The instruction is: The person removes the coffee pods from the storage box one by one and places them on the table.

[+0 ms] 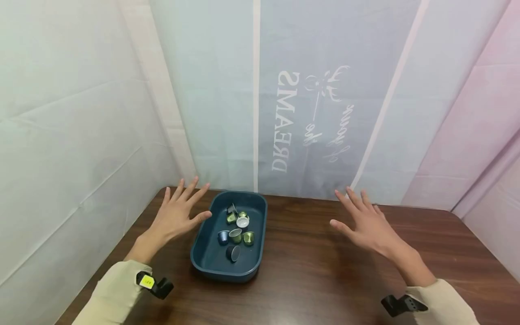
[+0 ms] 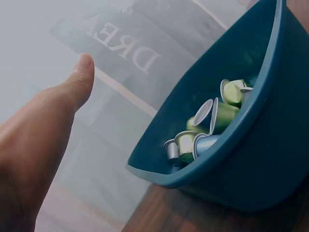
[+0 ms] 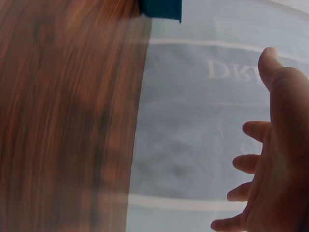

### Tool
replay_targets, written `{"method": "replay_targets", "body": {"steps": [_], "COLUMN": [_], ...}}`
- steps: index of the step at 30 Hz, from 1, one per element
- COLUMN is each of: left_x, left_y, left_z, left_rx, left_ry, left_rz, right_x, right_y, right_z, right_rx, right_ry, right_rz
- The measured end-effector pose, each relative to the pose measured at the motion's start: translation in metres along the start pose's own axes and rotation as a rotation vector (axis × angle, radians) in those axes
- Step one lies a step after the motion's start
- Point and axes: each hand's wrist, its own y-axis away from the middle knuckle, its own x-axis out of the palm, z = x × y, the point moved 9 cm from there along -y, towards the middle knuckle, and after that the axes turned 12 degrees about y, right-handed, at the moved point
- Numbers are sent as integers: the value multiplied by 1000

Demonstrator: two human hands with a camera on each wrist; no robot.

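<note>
A dark teal plastic tub [image 1: 206,264] stands on the table, left of the middle. Inside it lie several coffee capsules, among them a green one [image 1: 248,238], a blue one [image 1: 223,237], a black one [image 1: 233,253] and one showing its silver lid [image 1: 242,222]. My left hand [image 1: 174,216] hovers by the tub's left side with fingers spread, its thumb tip overlapping the rim in the head view. On the far right my right hand [image 1: 367,225] is held over the table, fingers spread, away from the tub. Neither hand holds anything.
The brown wood-grain table [image 1: 308,271] has rounded back corners. Behind it hangs a pale curtain [image 1: 317,180] with mirrored white lettering, and a white cloth [image 1: 81,135] hangs along the left side. Black camera mounts [image 1: 162,288] sit on both sleeved wrists.
</note>
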Motion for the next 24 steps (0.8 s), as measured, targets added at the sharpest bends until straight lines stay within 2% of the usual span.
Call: {"method": "replay_targets", "body": {"steps": [7, 10, 13, 17, 24], "left_x": [8, 16, 27, 38, 51], "left_y": [6, 11, 17, 24, 33], "left_z": [3, 8, 12, 13, 13], "left_rx": [14, 6, -1, 26, 126], "left_ry": [184, 277, 366, 462, 629], "left_rz": [-54, -54, -58, -65, -66], "right_x": [-1, -3, -3, 1, 7], "right_y": [-7, -12, -17, -21, -26], "right_z": [26, 43, 57, 69, 93], "right_rx": [-122, -203, -246, -261, -340], "right_ry": [-121, -188, -247, -326, -429], "right_rz": [-136, -192, -224, -210, -155]}}
